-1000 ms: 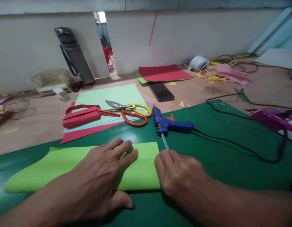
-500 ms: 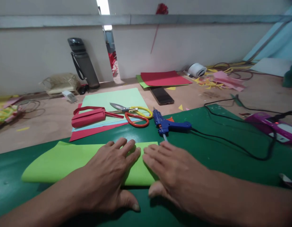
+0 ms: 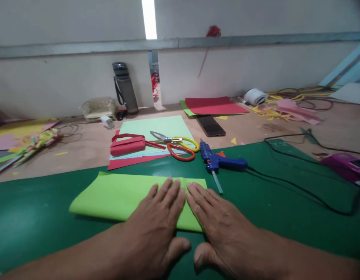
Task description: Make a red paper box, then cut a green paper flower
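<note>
A folded sheet of lime green paper [image 3: 116, 196] lies on the dark green mat [image 3: 46, 229], its left end bulging up in a loose curve. My left hand [image 3: 161, 217] rests flat on the paper, fingers stretched away from me and thumb off the near edge. Beside it my right hand [image 3: 217, 217] presses flat on the right end, its fingers also stretched out. The two hands' fingertips lie close together. Just past my right hand is a blue hot glue gun [image 3: 216, 157] with a clear glue stick poking out.
Scissors [image 3: 180, 149] and a red folded paper piece [image 3: 127, 146] lie on pale green sheets [image 3: 156, 123]. Behind are a phone [image 3: 210, 126], red paper [image 3: 215, 105] and a dark bottle [image 3: 126, 91]. A black cord [image 3: 296, 186] crosses the mat at right.
The whole view has shifted, so things sit further right and slightly differently in height. My hands have moved nearer each other on the paper, both still flat.
</note>
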A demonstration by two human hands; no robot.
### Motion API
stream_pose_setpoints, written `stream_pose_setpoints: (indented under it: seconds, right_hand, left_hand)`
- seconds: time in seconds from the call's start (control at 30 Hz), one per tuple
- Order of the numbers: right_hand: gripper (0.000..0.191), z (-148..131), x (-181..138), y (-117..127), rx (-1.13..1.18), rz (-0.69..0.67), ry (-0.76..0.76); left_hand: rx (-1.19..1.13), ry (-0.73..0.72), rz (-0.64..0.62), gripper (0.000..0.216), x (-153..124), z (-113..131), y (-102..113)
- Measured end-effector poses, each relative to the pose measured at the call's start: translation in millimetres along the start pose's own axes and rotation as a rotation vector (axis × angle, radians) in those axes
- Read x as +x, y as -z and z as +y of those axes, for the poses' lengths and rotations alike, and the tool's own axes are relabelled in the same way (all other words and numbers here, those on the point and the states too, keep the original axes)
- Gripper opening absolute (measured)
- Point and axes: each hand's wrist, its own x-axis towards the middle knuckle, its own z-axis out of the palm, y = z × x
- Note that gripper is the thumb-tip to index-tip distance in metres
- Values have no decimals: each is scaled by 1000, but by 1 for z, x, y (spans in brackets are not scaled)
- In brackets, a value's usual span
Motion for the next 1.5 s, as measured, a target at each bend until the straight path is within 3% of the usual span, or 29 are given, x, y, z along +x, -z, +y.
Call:
stream_pose_setpoints:
  seconds: [0.1, 0.23, 0.5, 0.83, 0.97, 1.0, 1.07, 1.13, 1.2, 1.3, 1.4, 1.5]
  right_hand:
    - [85, 1, 2, 0, -55, 51, 46]
    - [83, 2, 3, -1, -119, 100, 80]
    - [67, 4, -4, -10, -118, 181, 57]
    - [78, 2, 3, -5, -211, 174, 80]
    - [79, 1, 2, -6, -189, 145, 80]
    - [79, 1, 1, -7, -179, 136, 76]
    - [80, 2, 0, -8, -157, 113, 65]
    - [82, 2, -1, -8, -127, 70, 62]
    - [84, 2, 0, -5, -89, -1, 55]
    - [86, 3, 5, 3, -32, -143, 38]
    - [88, 5, 11, 10, 5, -286, -2]
    - [87, 6, 14, 12, 7, -339, -36]
  left_hand:
    - [-21, -73, 32, 62, 0, 3, -3]
    - [-26, -75, 65, 68, -2, -5, -7]
    - [18, 182, 32, 79, -24, -17, -14]
    - [182, 425, 147, 72, -53, -65, -23]
    - [262, 568, 210, 69, -56, -60, -14]
    - [271, 527, 244, 69, -54, -54, -12]
    - [239, 267, 260, 75, -47, -40, -8]
    - [158, -5, 141, 82, -38, -29, -7]
    - [94, -117, 62, 83, -34, -25, -10]
    - [82, -45, 39, 83, -39, -33, -19]
    - [128, 49, 107, 88, -53, -46, -29]
    - [178, 100, 166, 94, -65, -54, -36]
